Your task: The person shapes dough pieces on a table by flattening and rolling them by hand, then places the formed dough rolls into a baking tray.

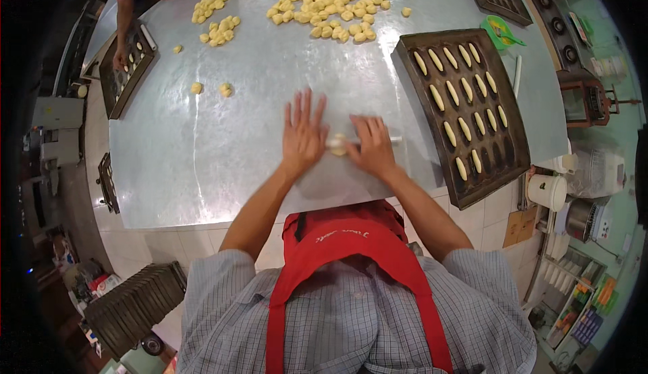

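My left hand lies flat over the metal table, its fingers stretched and spread, slightly blurred. Beside it, my right hand has its fingers stretched forward and its thumb toward a small pale piece of dough. That dough sits between my two hands and is smeared by motion. A thin white rolling pin pokes out past my right hand; the rest is mostly hidden under the hands. Two dough balls, one yellow dough ball and another dough ball, rest ahead and left.
On my right is a dark baking tray with rows of long dough pieces. Many dough balls are heaped at the far side. A green bowl stands beyond the tray. A co-worker's hand reaches into another tray at left.
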### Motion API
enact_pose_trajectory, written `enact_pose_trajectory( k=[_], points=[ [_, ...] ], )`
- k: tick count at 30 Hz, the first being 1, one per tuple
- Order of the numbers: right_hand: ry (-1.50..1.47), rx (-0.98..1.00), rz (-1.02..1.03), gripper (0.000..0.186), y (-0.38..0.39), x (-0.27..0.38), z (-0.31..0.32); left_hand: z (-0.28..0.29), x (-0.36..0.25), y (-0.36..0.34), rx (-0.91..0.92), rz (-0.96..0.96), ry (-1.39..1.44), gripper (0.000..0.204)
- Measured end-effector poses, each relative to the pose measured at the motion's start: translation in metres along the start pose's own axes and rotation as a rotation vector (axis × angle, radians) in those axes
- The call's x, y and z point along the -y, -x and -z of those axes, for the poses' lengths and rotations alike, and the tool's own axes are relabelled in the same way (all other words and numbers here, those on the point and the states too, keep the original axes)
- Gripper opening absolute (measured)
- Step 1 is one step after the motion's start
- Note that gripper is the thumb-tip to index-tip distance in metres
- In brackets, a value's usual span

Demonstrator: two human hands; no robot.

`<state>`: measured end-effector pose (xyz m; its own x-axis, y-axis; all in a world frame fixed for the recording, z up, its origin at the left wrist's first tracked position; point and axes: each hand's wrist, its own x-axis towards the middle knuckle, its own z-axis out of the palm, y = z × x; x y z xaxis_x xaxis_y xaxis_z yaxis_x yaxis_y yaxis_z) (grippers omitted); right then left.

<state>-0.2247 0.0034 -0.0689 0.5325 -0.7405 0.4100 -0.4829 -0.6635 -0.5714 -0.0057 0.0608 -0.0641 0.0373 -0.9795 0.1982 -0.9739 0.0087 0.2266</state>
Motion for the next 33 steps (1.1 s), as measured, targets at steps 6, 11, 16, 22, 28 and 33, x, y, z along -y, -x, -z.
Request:
enact_pose_trajectory(
  k=[6,11,16,22,28,33],
  points=[
    [-0.044,0.312,-0.159,0.040,0.081,0.008,0.016,0.016,-0.036,0.111,0.321,-0.184,0.126,0.074],
    [0.133,0.038,-0.299,0.029,0.033,-0.010,0.004,-0.003,-0.041,0.102,0.215,-0.146,0.400,0.063],
    [0.177,0.147,0.083,0.042,0.029,0.007,-0.013,-0.001,-0.044,0.057,0.043,-0.033,0.310,0.060],
    [0.244,0.302,0.159,0.030,0.062,0.020,-0.004,0.023,-0.053,0.106,0.072,-0.174,0.340,0.055],
    [0.009,0.402,-0.100,0.036,-0.025,0.034,-0.057,0.011,-0.002,0.083,0.020,0.038,0.450,0.036],
    [0.202,0.408,0.008,0.068,0.058,0.093,-0.025,0.021,0.152,0.070,-0.230,0.331,0.211,0.032]
  ],
)
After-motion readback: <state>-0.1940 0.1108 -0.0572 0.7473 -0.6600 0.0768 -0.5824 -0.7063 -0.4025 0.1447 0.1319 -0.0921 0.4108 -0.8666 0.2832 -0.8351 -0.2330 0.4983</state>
